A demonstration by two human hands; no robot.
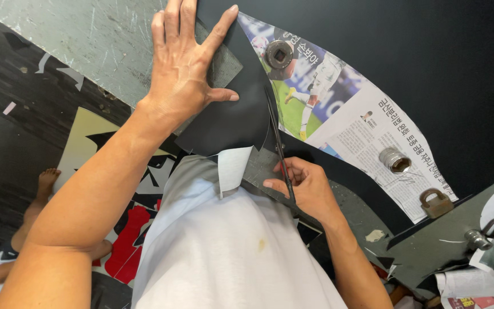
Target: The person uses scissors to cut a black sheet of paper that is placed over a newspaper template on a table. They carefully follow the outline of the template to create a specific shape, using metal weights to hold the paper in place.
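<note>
Head view, looking straight down past a white shirt (224, 257) at a scratched grey worktop (104, 46). Left hand (187, 63) lying open, fingers spread, pressing flat on a black sheet (230, 114) and touching its upper corner. Right hand (304, 186) closed around the handle of a thin cutting blade (278, 149), tip running up along the sheet's right edge, just beside a newspaper page (361, 120) laid under and to the right of it. Black sheet sitting at the near middle of the worktop, between both hands, lower edge close to the body, with a pale strip of backing paper (232, 166) curling up from that edge.

Newspaper being held down by a round metal weight (279, 55) near its top, a silvery socket-like piece (394, 160) lower down, and a brownish lug (435, 201) at its bottom corner. Paper scraps (138, 183), black, white and red, lying on the floor below to the left.

Judging from the pose: cutting in mid-stroke, trimming along the edge of the sheet. Next move likely calling for steady downward pressure from the spread hand so the sheet does not creep, and for drawing the blade smoothly toward the body without wandering off the line or into the newspaper.
</note>
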